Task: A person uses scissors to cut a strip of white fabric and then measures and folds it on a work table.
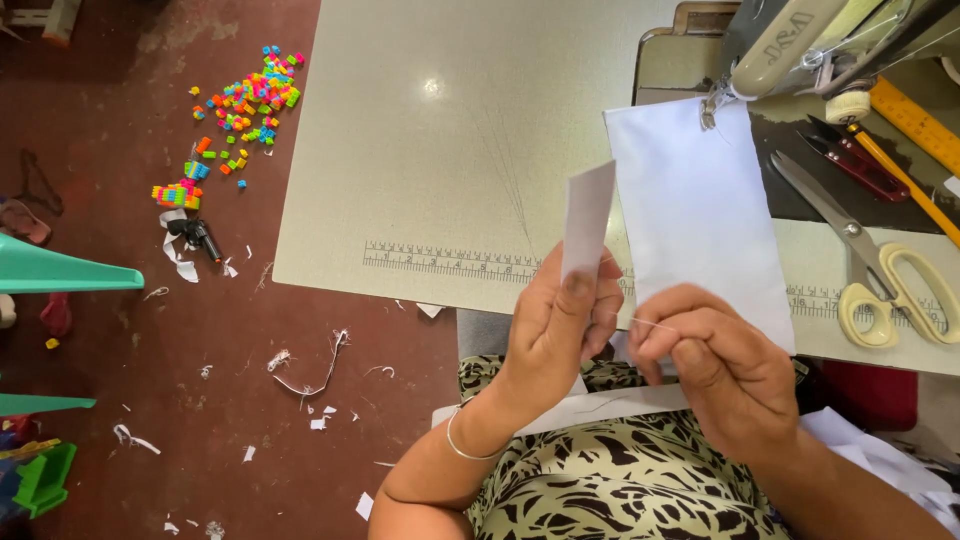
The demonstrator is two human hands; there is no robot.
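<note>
Head view: a person seated at a sewing machine (800,45) lifts a small strip of white fabric (586,218) upright in the left hand (555,325), thumb and fingers pinching its lower end so the strip stands clear of the surface (430,150) for a close look. The right hand (725,365), at 3 o'clock from the left, has its fingertips pressed together on what appears to be a fine thread (650,323) running toward the strip; the thread is too thin to trace with certainty. A thin bangle (462,448) circles the left wrist.

Just behind the hands, at 12 o'clock, a larger white fabric panel (700,215) lies flat with its top edge under the machine's needle area, seemingly parked there so the machine holds it in place. At 3 o'clock, cream-handled scissors (870,270) rest within easy reach, with red thread snips (855,160) and a yellow ruler (915,120) beyond them. A printed measuring scale (440,260) runs along the surface's near edge.

On the red floor (150,400) at 9 to 10 o'clock lie scattered bright toy blocks (250,100), a small toy pistol (198,238) and fabric scraps (310,370).
</note>
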